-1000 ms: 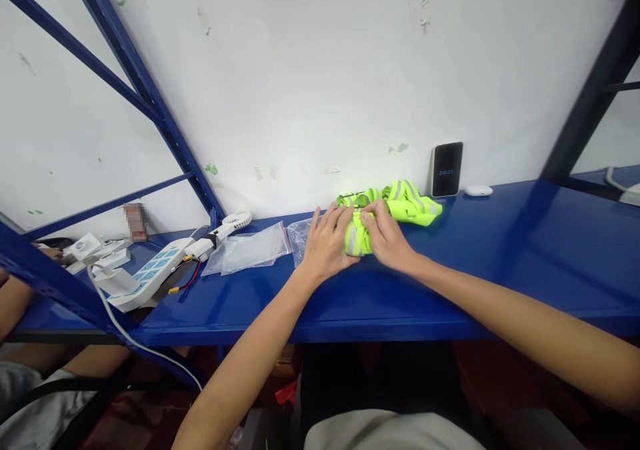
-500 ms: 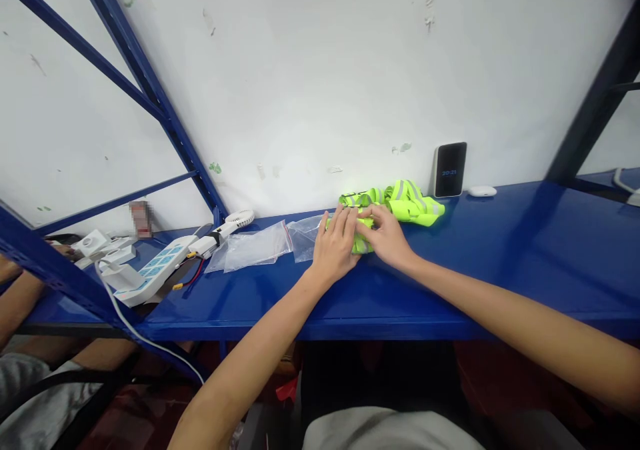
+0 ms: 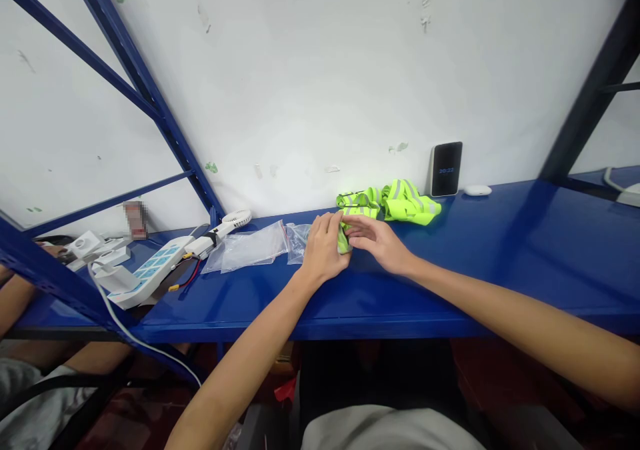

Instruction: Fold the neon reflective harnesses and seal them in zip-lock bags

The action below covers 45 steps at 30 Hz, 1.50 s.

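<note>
Blue surface [image 3: 500,257] runs along the white wall [image 3: 300,70], items mostly toward the far side, prob. so the near edge gives the hands rm. Co-worker's arm [image 3: 17,297] is at far L, beyond the rack post. Pwr strip [image 3: 163,267] lies at L, angled, prob. for cable reach. Two hi-vis bundles, L one [image 3: 361,199] and R one [image 3: 413,207], sit by the wall, prob. out of the hands' way. Clear bags [image 3: 257,247] lie flat L of the hands. L hand [image 3: 323,247] curls over the small hi-vis piece [image 3: 344,242] mid-surface, fingers closed round it, prob. to keep it compact; R hand [image 3: 383,242] meets its R side, fingers bent, fairly narrow, prob. steadying; can't tell if they grip. Phone-like screen [image 3: 447,170] leans on wall, prob. for viewing; white case [image 3: 477,190] beside it.
</note>
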{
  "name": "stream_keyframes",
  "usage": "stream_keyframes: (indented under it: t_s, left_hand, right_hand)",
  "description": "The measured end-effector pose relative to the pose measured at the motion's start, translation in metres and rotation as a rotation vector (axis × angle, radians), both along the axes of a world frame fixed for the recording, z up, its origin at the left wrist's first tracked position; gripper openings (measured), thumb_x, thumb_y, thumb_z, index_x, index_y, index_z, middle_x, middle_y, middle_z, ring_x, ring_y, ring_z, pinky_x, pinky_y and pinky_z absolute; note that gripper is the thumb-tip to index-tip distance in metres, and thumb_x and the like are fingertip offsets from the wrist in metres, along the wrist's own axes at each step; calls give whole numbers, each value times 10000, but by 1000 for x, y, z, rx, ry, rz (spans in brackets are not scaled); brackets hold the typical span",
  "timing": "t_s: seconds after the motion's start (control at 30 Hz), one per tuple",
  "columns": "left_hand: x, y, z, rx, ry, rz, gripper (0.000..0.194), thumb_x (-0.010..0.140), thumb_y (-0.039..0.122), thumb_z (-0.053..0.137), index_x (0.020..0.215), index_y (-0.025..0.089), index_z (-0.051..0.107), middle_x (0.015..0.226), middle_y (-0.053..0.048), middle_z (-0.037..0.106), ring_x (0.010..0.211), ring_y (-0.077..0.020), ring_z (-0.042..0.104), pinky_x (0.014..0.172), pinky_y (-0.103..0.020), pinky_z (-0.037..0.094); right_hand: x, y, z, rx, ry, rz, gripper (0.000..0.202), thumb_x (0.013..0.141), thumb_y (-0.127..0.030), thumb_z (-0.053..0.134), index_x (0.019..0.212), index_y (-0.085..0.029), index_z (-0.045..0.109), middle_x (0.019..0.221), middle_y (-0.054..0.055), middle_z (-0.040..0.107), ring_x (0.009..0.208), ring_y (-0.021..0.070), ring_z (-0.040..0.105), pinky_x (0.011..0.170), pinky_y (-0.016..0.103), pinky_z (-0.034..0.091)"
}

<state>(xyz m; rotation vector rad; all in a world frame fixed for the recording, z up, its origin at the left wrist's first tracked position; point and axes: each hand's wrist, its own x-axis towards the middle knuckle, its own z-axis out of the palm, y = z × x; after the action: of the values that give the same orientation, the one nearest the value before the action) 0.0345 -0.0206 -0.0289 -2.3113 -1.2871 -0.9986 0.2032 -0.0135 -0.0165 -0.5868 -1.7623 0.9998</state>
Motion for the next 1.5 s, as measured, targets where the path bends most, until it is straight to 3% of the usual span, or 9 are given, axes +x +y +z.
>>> stream_keyframes:
  t_s: [0.23, 0.43, 0.67, 0.8, 0.93, 1.13, 1.27, 1.4, 1.5]
  left_hand:
    - [-2, -10, 10, 1, 118, -84, 636, 732, 204, 562, 1361, 178, 474, 1220, -115, 615, 1120, -286, 577, 1012, -443, 450]
    - [9, -23, 27, -175, 240, -98, 834, 727, 152, 528, 1519, 251, 287, 1123, -84, 637, 1031, -267, 607, 931, -432, 477]
    - [0, -27, 83, -499, -4, -452, 836, 868, 391, 596, 1560, 313, 132, 1472, -110, 464, 1275, -268, 518, 966, -387, 493]
    - [4, -10, 106, -539, -181, -474, 570, 954, 449, 462, 1483, 269, 349, 1388, -108, 549, 1182, -234, 583, 959, -364, 481]
    - [14, 11, 83, -507, -175, -231, 456, 976, 477, 367, 1235, 176, 591, 1147, -103, 684, 982, -221, 639, 895, -361, 478]
    - [2, 24, 27, -517, 41, 74, 413, 967, 441, 329, 941, 207, 670, 971, -81, 719, 918, -253, 658, 797, -328, 455]
    - [-10, 28, 19, -484, 58, 179, 404, 950, 369, 325, 898, 195, 687, 917, -107, 727, 884, -258, 671, 780, -325, 454]
    - [-9, 28, 22, -584, 107, 307, 453, 904, 445, 371, 798, 164, 712, 881, -167, 726, 867, -321, 680, 746, -366, 464]
    - [-7, 27, 24, -664, 143, 296, 456, 859, 499, 422, 762, 159, 710, 880, -184, 721, 865, -343, 673, 730, -375, 459]
  right_hand:
    - [2, -4, 2, -25, -58, 265, 334, 830, -296, 641, 1144, -189, 669, 1090, 52, 697, 1000, 245, 667, 985, 439, 494]
    - [1, -6, -2, 25, -225, 129, 379, 801, -462, 701, 1051, -179, 670, 991, 74, 690, 967, 278, 610, 869, 439, 518]
    - [-6, 2, -6, -116, -62, 154, 397, 927, -532, 468, 814, -201, 655, 896, 65, 664, 971, 248, 609, 911, 427, 485]
    - [-10, 4, -4, -311, 77, 175, 401, 887, -438, 489, 560, -207, 473, 711, 49, 594, 856, 219, 611, 872, 392, 493]
    - [-5, 6, -2, -206, -149, 92, 386, 884, -374, 458, 537, -204, 473, 607, 35, 548, 673, 192, 564, 700, 346, 469]
    - [0, 15, -8, 21, -593, -178, 187, 827, -374, 592, 818, -188, 613, 581, -10, 541, 538, 168, 502, 556, 294, 360]
    - [-2, 18, -18, 138, -687, -285, 203, 875, -418, 586, 851, -223, 633, 647, 35, 604, 574, 202, 559, 589, 322, 400]
    - [-2, 17, -28, 201, -763, -397, 315, 934, -446, 500, 761, -217, 630, 731, 101, 641, 632, 240, 602, 625, 363, 434]
    - [-1, 19, -30, 242, -810, -380, 313, 942, -426, 474, 788, -209, 638, 830, 119, 661, 716, 258, 618, 663, 377, 438]
